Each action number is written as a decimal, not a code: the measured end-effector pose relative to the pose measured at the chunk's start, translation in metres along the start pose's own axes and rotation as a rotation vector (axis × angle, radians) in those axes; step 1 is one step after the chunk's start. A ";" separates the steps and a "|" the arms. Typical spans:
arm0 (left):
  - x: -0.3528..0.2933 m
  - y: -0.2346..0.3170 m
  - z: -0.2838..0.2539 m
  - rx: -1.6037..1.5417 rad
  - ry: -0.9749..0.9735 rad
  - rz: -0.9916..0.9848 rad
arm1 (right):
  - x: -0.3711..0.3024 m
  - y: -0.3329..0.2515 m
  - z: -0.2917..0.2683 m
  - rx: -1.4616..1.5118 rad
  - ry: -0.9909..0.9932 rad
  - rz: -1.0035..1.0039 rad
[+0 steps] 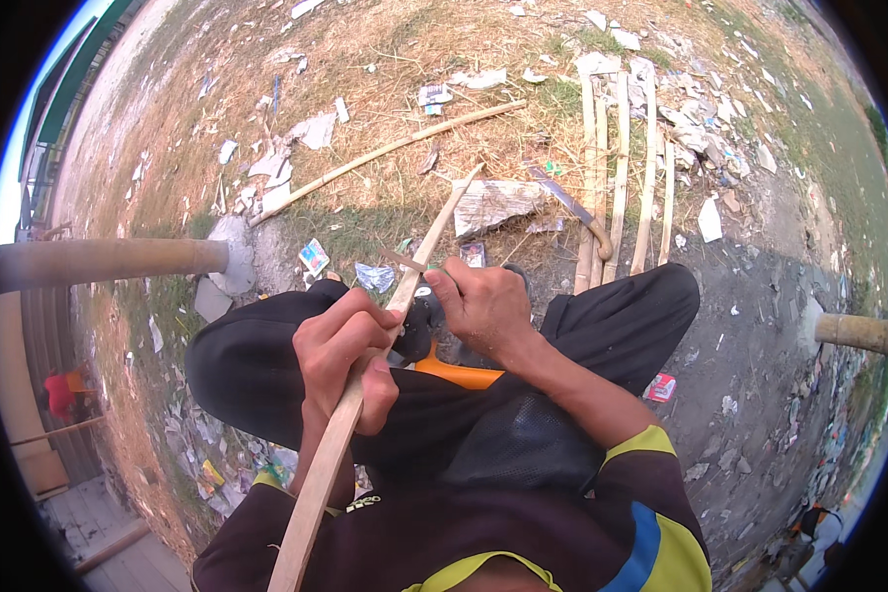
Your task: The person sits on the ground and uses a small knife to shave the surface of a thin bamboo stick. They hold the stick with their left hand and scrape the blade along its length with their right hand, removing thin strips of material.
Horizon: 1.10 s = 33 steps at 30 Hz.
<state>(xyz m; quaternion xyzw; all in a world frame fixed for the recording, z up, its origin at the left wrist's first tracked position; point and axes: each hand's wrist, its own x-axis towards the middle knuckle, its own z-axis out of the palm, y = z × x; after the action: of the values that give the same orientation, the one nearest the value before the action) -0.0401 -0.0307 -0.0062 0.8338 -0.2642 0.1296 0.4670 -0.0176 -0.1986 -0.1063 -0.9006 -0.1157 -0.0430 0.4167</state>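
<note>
A long, pale split-bamboo strip (331,449) slants from the lower edge up and away, narrowing to a point at its far end. My left hand (345,350) is closed around the middle of it. Farther along, my right hand (479,301) is closed on a small knife (402,259), whose thin brownish blade lies across the strip. The fingers hide the knife's handle. Both hands are over my crossed, dark-trousered legs (257,370). Below them shows a curved orange piece (459,373), partly covered; its kind is unclear.
Several bamboo strips (619,178) lie side by side, ahead right. Near them lie a curved-handled blade (572,209) and a flat broken slab (493,204). A long bent stick (395,153) rests ahead. Bamboo posts stand left (109,264) and right (853,333). Litter dots the dry grass.
</note>
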 end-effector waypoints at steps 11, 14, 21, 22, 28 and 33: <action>0.003 -0.003 0.006 -0.012 -0.032 0.034 | -0.010 0.004 -0.003 0.180 -0.027 0.014; -0.002 -0.001 0.001 -0.010 -0.018 -0.011 | -0.009 0.005 0.003 0.086 0.012 -0.049; -0.008 0.001 -0.005 0.001 -0.008 -0.035 | -0.004 0.014 0.020 0.023 0.100 -0.159; -0.007 0.001 -0.008 0.006 -0.006 -0.037 | 0.000 0.017 0.024 0.008 0.114 -0.186; -0.010 -0.003 -0.015 -0.030 0.064 -0.083 | 0.003 0.115 0.028 -0.389 -0.034 0.353; -0.003 -0.006 -0.008 -0.069 0.166 -0.110 | -0.004 0.057 -0.014 0.004 -0.040 0.333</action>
<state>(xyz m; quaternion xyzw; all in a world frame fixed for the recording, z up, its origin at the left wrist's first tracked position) -0.0386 -0.0203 -0.0078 0.8167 -0.1829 0.1635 0.5223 -0.0069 -0.2460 -0.1398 -0.9071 0.0269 0.0451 0.4176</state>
